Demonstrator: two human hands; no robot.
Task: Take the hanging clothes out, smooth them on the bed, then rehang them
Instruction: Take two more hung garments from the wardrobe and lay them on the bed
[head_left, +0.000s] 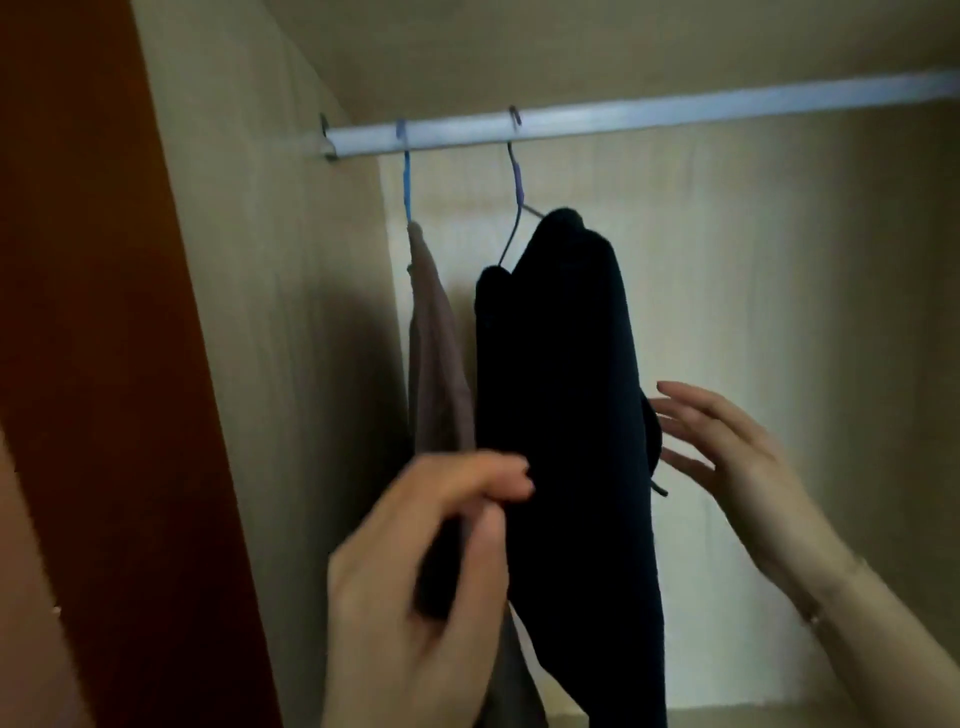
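Your left hand (431, 566) pinches the near edge of the dark garment (566, 415), which hangs from the purple hanger (515, 208) on the wardrobe rail (623, 117), apparently to steady it, while your right hand (727, 457) is spread alongside.

Left hand (415, 566), low centre: fingers curled inward, thumb meeting the fingertips in a pinch, back of hand toward the camera. Right hand (737, 457), raised at right: palm open, fingers spread and extended leftward, forearm running down to the lower right.

Left hand (415, 566) apparently pinches dark garment (571, 415); right hand (737, 462) open.
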